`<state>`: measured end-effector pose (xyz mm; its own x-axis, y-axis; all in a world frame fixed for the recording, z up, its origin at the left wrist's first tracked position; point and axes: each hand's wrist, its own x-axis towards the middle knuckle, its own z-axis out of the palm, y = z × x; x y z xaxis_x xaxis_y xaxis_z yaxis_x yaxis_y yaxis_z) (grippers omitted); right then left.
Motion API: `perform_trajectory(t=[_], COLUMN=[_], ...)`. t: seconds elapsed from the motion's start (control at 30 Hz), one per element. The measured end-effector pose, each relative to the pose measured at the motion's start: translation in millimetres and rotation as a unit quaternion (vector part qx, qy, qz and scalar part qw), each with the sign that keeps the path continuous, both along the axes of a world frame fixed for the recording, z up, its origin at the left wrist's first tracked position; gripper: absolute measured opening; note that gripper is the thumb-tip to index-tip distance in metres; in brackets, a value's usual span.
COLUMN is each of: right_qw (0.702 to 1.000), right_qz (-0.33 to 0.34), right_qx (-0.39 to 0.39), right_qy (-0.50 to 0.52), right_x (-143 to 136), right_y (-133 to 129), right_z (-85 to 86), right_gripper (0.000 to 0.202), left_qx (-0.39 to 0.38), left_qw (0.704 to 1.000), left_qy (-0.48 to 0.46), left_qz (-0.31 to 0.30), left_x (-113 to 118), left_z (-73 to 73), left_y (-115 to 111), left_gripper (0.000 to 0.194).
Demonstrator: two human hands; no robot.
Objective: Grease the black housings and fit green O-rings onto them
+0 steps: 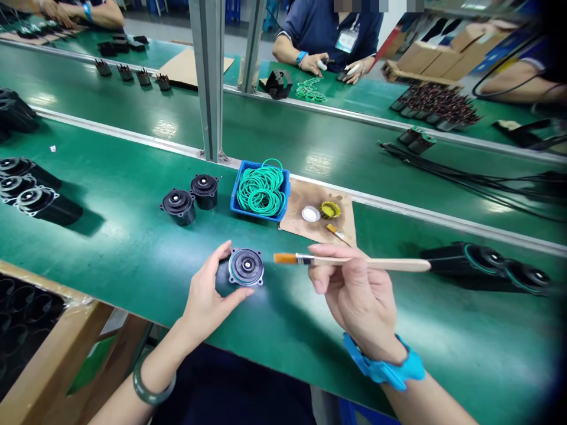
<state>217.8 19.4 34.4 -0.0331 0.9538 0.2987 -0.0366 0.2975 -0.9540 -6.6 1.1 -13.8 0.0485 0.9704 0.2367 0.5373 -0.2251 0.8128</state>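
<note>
A round black motor housing (247,267) with a green ring round its top stands upright on the green table in front of me. My left hand (204,298) curves around its left side, index finger at the upper left and thumb along the lower edge. Between the thumb and fingers of my right hand (361,292) is a flat paintbrush (394,264) with a pale wooden handle. Its orange bristles point left, just right of the housing and apart from it. Beyond my hands are a blue bin (261,217) of green rubber rings (266,195) and a yellow-rimmed pot (330,209).
Cardboard (295,224) under the pot also bears a white lid (310,213) and a second brush (337,232). Similar housings (178,206) stand behind, at the left and at the right. A metal post (210,88) rises beyond. Co-workers sit across the line; one person's hands (314,64) hold small parts.
</note>
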Motion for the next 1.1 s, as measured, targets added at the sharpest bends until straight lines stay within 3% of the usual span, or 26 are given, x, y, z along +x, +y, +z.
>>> perform_trajectory(t=[0.1,0.27,0.47,0.83,1.1], right_qw=[0.998,0.985,0.984,0.991,0.976], right_qz=[0.004,0.038,0.040,0.019,0.019], right_qx=[-0.057,-0.155,-0.161,-0.083,0.081], right_qy=[-0.036,-0.060,-0.056,-0.106,-0.201], right_x=[-2.8,-12.9,-20.5,-18.9,-15.6], right_y=[-0.4,1.4,4.3,10.1,15.9], right_z=[7.9,12.0,9.9,-3.8,4.0], right_gripper=[0.036,0.039,0.042,0.043,0.038], left_qx=[-0.018,-0.017,-0.023,-0.034,0.022], left_qw=[1.000,0.999,0.998,0.997,0.998], left_qy=[-0.004,-0.030,-0.049,-0.068,-0.059], left_qz=[0.014,0.028,0.027,0.018,-0.009], left_x=[2.8,3.6,4.6,3.9,2.9], left_z=[-3.0,-6.8,-8.1,-9.9,-14.7], left_y=[1.7,0.2,-0.8,-3.4,-6.4], left_gripper=[0.065,0.063,0.062,0.063,0.058])
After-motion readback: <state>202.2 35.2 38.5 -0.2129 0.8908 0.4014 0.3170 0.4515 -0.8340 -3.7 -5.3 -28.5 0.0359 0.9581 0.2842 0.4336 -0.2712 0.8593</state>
